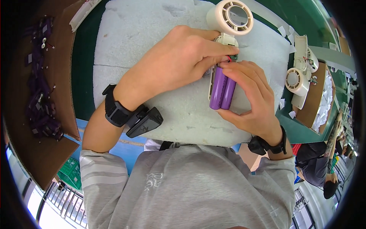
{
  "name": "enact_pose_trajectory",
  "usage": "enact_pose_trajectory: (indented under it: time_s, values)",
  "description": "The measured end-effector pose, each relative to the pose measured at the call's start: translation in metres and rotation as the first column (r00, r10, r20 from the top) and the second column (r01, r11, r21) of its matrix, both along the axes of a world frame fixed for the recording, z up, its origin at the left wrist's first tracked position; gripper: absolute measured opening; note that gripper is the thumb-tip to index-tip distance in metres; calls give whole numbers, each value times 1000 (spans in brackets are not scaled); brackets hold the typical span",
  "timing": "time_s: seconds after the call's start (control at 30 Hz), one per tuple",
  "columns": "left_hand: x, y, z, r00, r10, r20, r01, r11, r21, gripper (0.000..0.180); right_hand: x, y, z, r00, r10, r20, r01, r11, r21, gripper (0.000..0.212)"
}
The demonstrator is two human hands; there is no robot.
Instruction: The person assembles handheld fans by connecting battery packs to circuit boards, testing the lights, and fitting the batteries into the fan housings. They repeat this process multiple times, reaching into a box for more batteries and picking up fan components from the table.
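A: Middle?
B: Foam mat laid on tabletop. Fan head set at far edge, right of centre; handle pointed nearer. Battery pair held over handle, between left hand and right hand.
A: Left?
B: Box placed beside mat, battery packs piled in it.
A: Right?
B: Paper pieces kept in second box; fan units placed between that and mat, second box's far end partly covered.

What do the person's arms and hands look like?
The left hand and right hand wear no gloves. The left sleeve is grey with pale stripes; the right sleeve is grey too. A black strap with a black box circles the left wrist; a black band circles the right.
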State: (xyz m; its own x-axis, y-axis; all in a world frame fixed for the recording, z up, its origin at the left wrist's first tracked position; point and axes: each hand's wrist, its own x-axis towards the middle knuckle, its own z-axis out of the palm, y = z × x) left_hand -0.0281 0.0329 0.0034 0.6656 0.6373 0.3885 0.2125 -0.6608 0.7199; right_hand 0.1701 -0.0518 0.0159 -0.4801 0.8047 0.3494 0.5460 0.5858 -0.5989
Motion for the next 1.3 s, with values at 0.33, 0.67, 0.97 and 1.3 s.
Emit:
enact_pose_trajectory:
  time_s: [0.33,0.67,0.97,1.3]
  values:
    - [-2,-1,4,1000,-9,-19,8,999,-54,23,-13,-14,5,989,-144,26,145,988,-52,61]
    - [-3,1,2,999,-18,-47,14,996,-84,27,-7,-16,3,982,-167,92,162,985,52,55]
    - [-4,-1,1,1000,10,-27,-13,994,-108,24,-11,-18,6,971,-175,162,177,984,-1,54]
    - [-5,4,-2,999,-10,-31,7,995,-96,24,-17,-15,2,967,-255,7,254,964,-79,32]
